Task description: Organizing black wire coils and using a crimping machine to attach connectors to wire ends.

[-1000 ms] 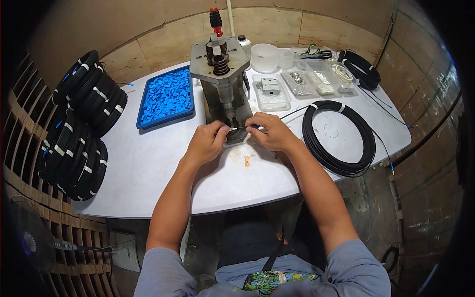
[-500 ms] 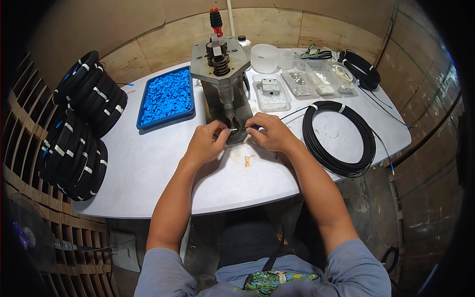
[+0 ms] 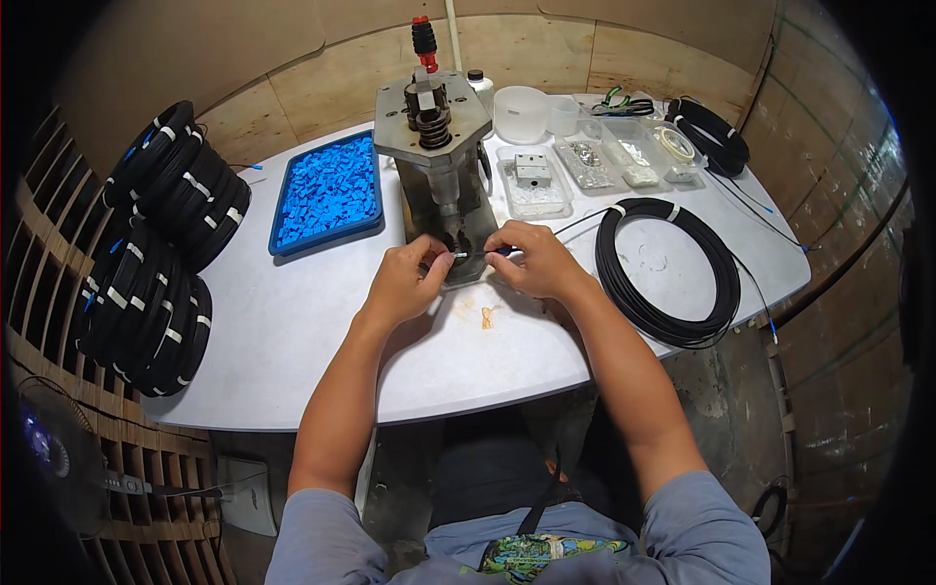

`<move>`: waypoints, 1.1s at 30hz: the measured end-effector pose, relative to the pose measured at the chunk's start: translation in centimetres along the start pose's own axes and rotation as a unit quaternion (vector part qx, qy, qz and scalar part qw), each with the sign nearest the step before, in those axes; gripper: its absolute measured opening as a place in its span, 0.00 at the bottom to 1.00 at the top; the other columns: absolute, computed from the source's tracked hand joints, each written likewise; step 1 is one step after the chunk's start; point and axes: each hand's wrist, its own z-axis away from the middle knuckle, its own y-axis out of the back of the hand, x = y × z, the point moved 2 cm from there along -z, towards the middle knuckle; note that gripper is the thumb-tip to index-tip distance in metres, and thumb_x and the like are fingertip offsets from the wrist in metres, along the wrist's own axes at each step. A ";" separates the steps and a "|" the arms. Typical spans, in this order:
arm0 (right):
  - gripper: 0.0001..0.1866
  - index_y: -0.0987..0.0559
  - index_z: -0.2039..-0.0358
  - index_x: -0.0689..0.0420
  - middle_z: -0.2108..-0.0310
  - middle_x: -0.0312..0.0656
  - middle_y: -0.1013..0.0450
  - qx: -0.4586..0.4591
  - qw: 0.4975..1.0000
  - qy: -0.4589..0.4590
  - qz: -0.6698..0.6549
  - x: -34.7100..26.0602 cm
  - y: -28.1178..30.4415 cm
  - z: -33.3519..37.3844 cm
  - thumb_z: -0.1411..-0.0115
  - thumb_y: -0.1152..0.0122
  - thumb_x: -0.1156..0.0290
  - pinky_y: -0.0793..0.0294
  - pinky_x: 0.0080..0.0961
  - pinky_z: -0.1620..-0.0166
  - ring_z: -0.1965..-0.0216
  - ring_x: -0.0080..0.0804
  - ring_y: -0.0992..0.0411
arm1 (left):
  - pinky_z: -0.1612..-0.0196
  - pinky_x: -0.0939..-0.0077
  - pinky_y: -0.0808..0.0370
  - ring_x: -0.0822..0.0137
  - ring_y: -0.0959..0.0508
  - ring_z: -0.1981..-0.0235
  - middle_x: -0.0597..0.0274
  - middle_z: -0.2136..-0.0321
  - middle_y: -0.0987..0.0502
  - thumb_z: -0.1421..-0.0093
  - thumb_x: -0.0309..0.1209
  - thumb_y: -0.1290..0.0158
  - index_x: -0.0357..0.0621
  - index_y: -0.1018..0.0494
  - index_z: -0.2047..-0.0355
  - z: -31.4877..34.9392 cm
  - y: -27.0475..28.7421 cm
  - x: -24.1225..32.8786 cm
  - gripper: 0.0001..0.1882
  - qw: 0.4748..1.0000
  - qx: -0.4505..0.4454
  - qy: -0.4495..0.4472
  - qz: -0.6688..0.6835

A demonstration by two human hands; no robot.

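White table [image 3: 292,341], both hands [image 3: 405,283] [image 3: 531,258] pinching cable end [image 3: 473,253] at press [image 3: 444,175]

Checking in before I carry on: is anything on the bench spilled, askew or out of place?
Only small tan scraps lying loose on the table just in front of the hands. Nothing else stands out.

blue parts tray [image 3: 327,190], stacked cable coils [image 3: 161,244], tub [image 3: 520,112]
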 end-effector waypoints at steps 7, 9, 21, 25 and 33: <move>0.07 0.18 0.65 0.59 0.67 0.46 0.22 -0.004 1.000 -0.006 -0.002 -0.1 0.1 0.0 0.42 0.33 0.70 0.22 0.35 0.59 0.65 0.45 0.22 | 0.65 0.67 0.19 0.56 0.15 0.71 0.47 0.72 0.16 0.35 0.32 0.43 0.33 0.21 0.63 0.0 -0.1 -0.2 0.11 1.000 0.001 0.012 0.017; 0.07 0.18 0.64 0.59 0.67 0.46 0.22 0.006 1.000 0.011 0.006 -0.2 0.1 0.0 0.41 0.34 0.70 0.23 0.36 0.59 0.65 0.46 0.22 | 0.65 0.67 0.19 0.56 0.15 0.72 0.47 0.73 0.17 0.35 0.32 0.44 0.33 0.21 0.64 0.0 -0.1 -0.2 0.11 1.000 0.001 0.016 0.023; 0.07 0.18 0.63 0.59 0.67 0.47 0.22 0.004 1.000 0.001 0.004 -0.3 0.1 0.0 0.39 0.34 0.70 0.23 0.37 0.59 0.64 0.48 0.22 | 0.67 0.65 0.21 0.55 0.16 0.74 0.47 0.77 0.18 0.32 0.35 0.46 0.34 0.21 0.65 -0.1 -0.1 0.0 0.14 1.000 -0.004 0.026 0.002; 0.07 0.19 0.64 0.59 0.67 0.47 0.22 0.004 1.000 0.007 0.010 -0.3 0.1 0.0 0.40 0.34 0.70 0.23 0.37 0.58 0.64 0.47 0.22 | 0.65 0.66 0.20 0.55 0.16 0.73 0.46 0.74 0.17 0.33 0.33 0.44 0.33 0.21 0.64 0.0 -0.2 -0.5 0.13 1.000 0.004 0.020 0.018; 0.07 0.19 0.66 0.59 0.67 0.46 0.22 -0.010 1.000 -0.014 0.004 -0.3 0.1 0.0 0.42 0.33 0.71 0.22 0.35 0.58 0.64 0.45 0.22 | 0.64 0.67 0.20 0.56 0.15 0.72 0.48 0.72 0.16 0.35 0.32 0.42 0.34 0.21 0.64 0.0 -0.2 -0.2 0.11 1.000 -0.003 0.022 0.015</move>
